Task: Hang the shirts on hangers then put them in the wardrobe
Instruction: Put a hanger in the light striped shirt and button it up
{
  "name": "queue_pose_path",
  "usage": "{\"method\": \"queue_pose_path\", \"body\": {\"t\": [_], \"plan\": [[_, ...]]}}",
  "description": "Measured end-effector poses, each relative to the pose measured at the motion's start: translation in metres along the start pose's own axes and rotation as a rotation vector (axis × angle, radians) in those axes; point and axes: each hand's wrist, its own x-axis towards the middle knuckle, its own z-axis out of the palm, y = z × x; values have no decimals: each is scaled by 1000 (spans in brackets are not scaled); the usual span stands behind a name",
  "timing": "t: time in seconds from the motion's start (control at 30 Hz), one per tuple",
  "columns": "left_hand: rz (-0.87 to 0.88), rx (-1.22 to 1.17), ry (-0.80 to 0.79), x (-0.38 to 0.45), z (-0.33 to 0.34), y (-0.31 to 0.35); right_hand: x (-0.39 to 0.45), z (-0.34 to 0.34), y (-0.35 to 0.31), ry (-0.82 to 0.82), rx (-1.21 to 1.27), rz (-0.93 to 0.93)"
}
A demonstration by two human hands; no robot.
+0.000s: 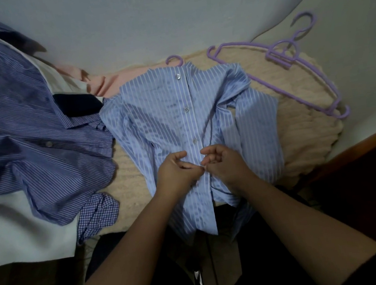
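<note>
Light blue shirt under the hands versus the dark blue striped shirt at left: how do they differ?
The light blue shirt has broad pale stripes, lies flat with a purple hanger hook at its collar, and both hands pinch its placket. The dark blue striped shirt has fine stripes, lies rumpled, untouched, no hanger visible. Both are buttoned, striped and lie on the bed.

No text, label, brand, number or sign can be read anywhere in the view.
</note>
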Motion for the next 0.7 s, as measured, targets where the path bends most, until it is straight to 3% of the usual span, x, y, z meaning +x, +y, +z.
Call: {"method": "queue_pose_path", "body": {"t": [0.13,0.7], "plan": [[-230,-67,-87,12,-4,7,0,0,2,-12,15,4],[-178,-316,-43,8,-3,-16,1,-3,-3,-135,-297,-61]]}}
